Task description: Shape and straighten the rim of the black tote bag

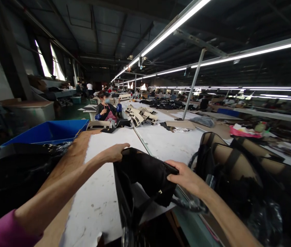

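Sitting at the far left, a blue bin [47, 132] stands beyond a heap of dark material [19, 164] that lies along the table's edge. Next comes the left hand [114, 152], at the end of a bare forearm with a purple sleeve; its fingers are curled shut over the upper left rim of a black bag [145, 178], gripping it. The black bag hangs open between both hands above the near part of the white table [96, 202], its lower part drooping toward the table's front edge. The right hand [183, 178] clamps the opposite rim, thumb on top and fingers closed around the edge. Just right of that hand lies a row of tan-and-black bags [238, 164], tipped on their sides and partly wrapped in clear plastic. Farther back on the table, a seated co-worker [106, 111] faces a cluster of black-and-cream pieces [140, 116], well apart from the hands.
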Available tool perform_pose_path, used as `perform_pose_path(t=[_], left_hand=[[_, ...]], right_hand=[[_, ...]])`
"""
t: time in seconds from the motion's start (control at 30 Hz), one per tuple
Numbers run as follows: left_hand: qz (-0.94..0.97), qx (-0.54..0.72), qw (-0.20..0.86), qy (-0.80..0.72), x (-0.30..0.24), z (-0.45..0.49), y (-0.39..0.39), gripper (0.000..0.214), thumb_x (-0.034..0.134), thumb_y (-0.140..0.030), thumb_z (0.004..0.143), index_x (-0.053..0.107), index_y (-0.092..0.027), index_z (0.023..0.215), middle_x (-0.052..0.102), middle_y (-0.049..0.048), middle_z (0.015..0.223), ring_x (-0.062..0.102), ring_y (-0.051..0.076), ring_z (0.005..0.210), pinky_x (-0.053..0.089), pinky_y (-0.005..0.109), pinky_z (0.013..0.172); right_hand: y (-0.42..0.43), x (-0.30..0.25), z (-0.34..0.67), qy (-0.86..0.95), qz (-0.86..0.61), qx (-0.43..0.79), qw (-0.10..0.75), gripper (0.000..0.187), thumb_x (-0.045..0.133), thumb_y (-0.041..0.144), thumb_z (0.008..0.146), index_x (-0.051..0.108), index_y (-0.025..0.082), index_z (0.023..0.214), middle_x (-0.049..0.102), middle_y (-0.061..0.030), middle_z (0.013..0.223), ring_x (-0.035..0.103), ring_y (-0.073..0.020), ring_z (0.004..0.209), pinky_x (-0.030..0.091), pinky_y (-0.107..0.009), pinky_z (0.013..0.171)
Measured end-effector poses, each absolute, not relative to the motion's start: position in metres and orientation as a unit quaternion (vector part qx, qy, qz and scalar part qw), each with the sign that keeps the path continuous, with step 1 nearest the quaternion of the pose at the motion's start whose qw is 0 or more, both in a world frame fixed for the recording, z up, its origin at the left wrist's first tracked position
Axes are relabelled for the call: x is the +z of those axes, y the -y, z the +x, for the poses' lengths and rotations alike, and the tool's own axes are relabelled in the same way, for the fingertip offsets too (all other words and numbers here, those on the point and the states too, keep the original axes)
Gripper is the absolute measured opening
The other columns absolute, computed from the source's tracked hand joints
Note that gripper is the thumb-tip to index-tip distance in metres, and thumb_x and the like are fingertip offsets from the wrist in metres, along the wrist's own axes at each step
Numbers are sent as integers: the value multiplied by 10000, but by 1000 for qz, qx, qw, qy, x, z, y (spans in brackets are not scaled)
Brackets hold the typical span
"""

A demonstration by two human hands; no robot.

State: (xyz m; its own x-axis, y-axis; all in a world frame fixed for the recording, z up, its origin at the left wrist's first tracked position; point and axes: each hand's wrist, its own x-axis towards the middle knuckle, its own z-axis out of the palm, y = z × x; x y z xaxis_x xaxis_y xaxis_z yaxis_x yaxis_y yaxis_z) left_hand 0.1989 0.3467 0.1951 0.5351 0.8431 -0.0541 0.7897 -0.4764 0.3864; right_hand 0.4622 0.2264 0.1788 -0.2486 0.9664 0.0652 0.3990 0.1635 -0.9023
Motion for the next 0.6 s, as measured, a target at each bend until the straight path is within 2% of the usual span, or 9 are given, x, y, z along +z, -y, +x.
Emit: perform_pose_path(t=[0.07, 0.17, 0.4, 0.5, 0.6], left_hand=[[855, 47, 231, -462, 198, 186, -341, 640, 463, -72, 500, 480, -199, 1127, 605, 10, 973, 546, 184, 850, 426, 230, 700], [850, 37, 277, -446, 199, 177, -331, 557, 452, -115, 506, 535, -185, 1052, 615, -9, 907, 538, 171, 802, 426, 225, 675], [846, 35, 333, -414, 200, 177, -333, 588, 406, -106, 483, 548, -185, 1048, 619, -13, 886, 537, 165, 792, 420, 211, 640], [848, 25, 337, -409, 202, 174, -340, 583, 410, -99, 473, 560, -196, 1028, 620, -26, 888, 533, 163, 797, 418, 207, 647], [841, 35, 348, -414, 203, 176, -341, 589, 430, -102, 483, 529, -201, 1055, 619, -34, 865, 535, 158, 772, 415, 201, 627]], right_hand=[[-236, 182, 473, 680, -491, 430, 335, 411, 482, 137, 623, 576, 159, 1022, 611, 20, 779, 543, -162, 736, 408, -238, 655], [-249, 174, 483, 676, -492, 443, 323, 433, 512, 147, 619, 566, 160, 1049, 617, 22, 802, 545, -156, 736, 405, -239, 669], [-255, 171, 493, 660, -496, 466, 318, 448, 537, 214, 632, 567, 155, 1075, 640, -9, 881, 568, -192, 822, 425, -299, 774], [-253, 178, 491, 668, -485, 482, 294, 442, 532, 227, 645, 566, 158, 1080, 643, -8, 863, 570, -193, 824, 428, -307, 784], [-255, 173, 487, 663, -484, 479, 312, 436, 546, 242, 644, 571, 152, 1070, 642, -7, 846, 568, -196, 829, 427, -311, 789]])
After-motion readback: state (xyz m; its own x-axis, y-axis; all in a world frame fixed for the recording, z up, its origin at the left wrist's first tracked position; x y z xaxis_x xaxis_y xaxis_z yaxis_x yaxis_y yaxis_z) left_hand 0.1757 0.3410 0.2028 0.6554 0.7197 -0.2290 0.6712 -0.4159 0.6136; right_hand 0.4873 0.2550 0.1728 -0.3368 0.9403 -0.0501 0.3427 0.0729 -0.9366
